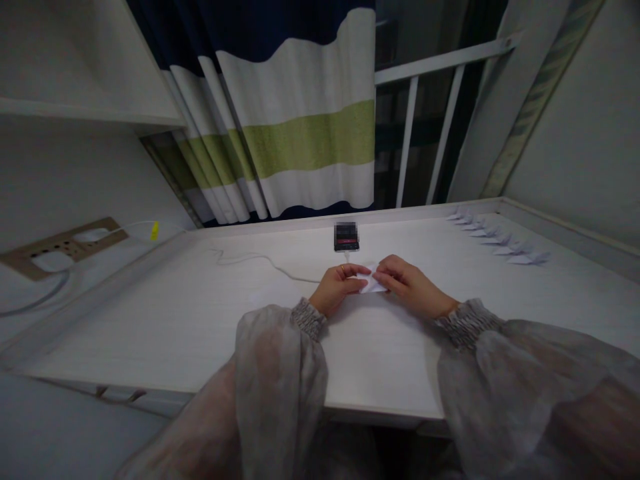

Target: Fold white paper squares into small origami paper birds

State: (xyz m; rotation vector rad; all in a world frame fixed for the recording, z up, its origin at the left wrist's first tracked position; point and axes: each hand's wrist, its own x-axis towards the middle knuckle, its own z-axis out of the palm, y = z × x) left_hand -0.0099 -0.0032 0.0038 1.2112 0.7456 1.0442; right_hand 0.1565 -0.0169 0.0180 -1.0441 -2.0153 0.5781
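Note:
A small piece of white folded paper [374, 283] lies on the white desk [200, 313], held between both hands. My left hand [338, 287], with a ring on one finger, pinches the paper's left edge with closed fingers. My right hand [407, 284] grips the right side, its fingers pressed together over the paper. Both wrists rest on the desk, and sheer grey sleeves cover my arms.
A dark phone [346, 237] lies just beyond the hands, with a white cable [260, 260] running left to a wall socket panel [65, 247]. A row of several folded white paper pieces [500, 237] sits at the far right. A striped curtain [300, 133] and a white railing [440, 107] stand behind.

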